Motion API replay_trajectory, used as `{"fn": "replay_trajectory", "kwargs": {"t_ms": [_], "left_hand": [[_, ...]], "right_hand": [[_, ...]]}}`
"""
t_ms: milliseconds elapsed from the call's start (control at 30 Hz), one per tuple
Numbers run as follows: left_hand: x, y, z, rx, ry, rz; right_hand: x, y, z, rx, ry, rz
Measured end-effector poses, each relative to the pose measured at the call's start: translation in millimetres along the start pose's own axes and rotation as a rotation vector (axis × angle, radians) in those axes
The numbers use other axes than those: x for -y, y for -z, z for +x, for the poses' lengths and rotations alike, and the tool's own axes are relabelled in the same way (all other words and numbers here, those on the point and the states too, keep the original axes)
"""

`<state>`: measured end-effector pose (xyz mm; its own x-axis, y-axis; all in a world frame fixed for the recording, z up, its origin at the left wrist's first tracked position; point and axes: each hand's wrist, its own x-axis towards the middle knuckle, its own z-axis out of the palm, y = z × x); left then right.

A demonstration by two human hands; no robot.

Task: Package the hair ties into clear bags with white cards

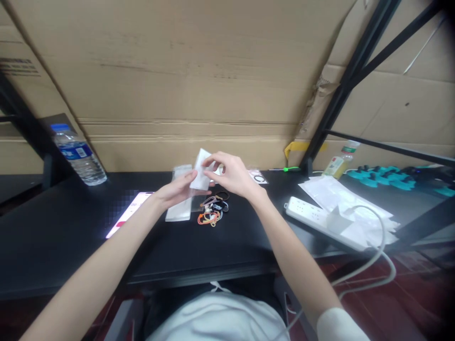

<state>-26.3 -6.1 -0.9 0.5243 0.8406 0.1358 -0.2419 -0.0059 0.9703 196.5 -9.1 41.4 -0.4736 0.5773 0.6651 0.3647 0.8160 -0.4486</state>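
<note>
Possibly packet (200,179) slips onto bands (212,217) at five o'clock if left hand (177,188), clamped on it, loosens; right hand (232,173) touches packet at three o'clock, pinch unclear.

Wall panel (185,71): cardboard, matt, scuffed w/ rough torn edge. Table (241,237): smooth, low sheen. Frame (343,99): metal-look, smooth. Water bottle (83,163): clear glossy plastic. Power strip (307,213): smooth plastic. Phone (131,210): glossy screen. White card (201,173): matt, paper-like. Packet (178,211): smooth, approx. plastic-looking. Hair bands (209,218): cloth-like cord. Shirt (220,317): soft matt cloth. Floor (408,274): tile, semi-gloss.
</note>
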Motion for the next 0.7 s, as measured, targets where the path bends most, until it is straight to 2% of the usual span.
{"fn": "replay_trajectory", "kwargs": {"t_ms": [133, 300, 500, 700], "left_hand": [[1.1, 3.8, 1.3, 0.003, -0.012, 0.028], [3.8, 6.3, 1.6, 0.064, 0.001, 0.016], [2.4, 5.4, 0.5, 0.083, -0.021, 0.028], [2.4, 9.8, -0.5, 0.101, -0.041, 0.058]], "right_hand": [[-1.3, -2.7, -0.1, 0.059, -0.019, 0.067], [-2.3, 3.6, -0.3, 0.093, -0.065, 0.124], [-2.8, 11.2, -3.9, 0.216, -0.134, 0.316], [-5.3, 15.6, -3.2, 0.311, -0.122, 0.264]]}}
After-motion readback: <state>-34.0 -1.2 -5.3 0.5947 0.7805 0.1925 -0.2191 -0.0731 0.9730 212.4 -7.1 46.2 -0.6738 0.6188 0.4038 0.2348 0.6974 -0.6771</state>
